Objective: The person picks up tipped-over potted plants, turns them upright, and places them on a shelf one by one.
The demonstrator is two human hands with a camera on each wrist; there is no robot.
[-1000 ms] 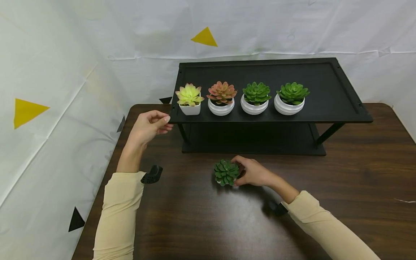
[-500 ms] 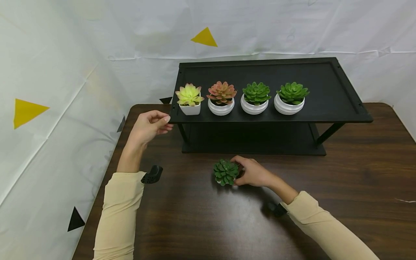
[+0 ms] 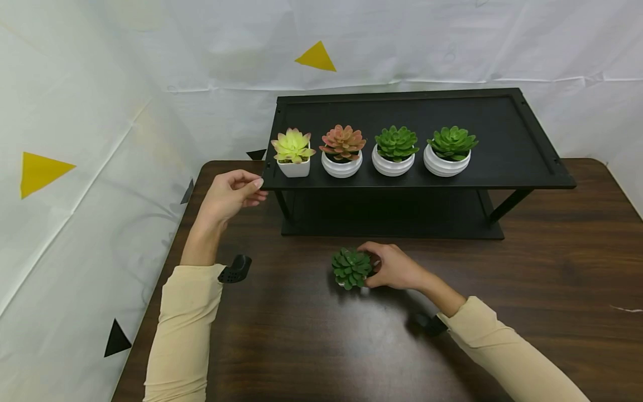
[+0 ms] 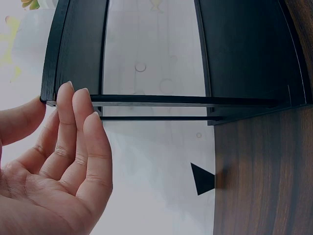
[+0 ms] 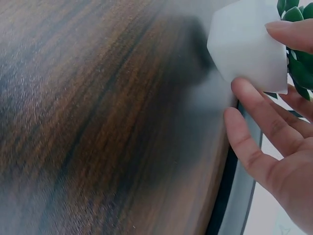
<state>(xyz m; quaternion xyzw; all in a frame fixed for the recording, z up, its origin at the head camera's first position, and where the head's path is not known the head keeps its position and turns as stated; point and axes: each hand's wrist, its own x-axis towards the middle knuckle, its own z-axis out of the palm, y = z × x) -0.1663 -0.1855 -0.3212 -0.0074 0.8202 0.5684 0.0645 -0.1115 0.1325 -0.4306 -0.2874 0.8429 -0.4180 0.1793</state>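
While left grip (image 3: 228,195) hangs slack by shelf (image 3: 507,167), right grip (image 3: 394,267) clasps potted succulent (image 3: 350,268).

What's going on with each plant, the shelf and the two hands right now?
Dark green plant: on the table, held by right hand.
Four potted plants: upright in a row on shelf.
Shelf: standing on table.
Right hand: grips plant's pot.
Left hand: touches shelf corner.

1. On the shelf (image 3: 502,139), four potted succulents (image 3: 372,148) crowd the front left; its right end lies bare.
2. Behind the pots, the shelf top is open.
3. In front of the shelf, the desk (image 3: 552,268) is open to the right.
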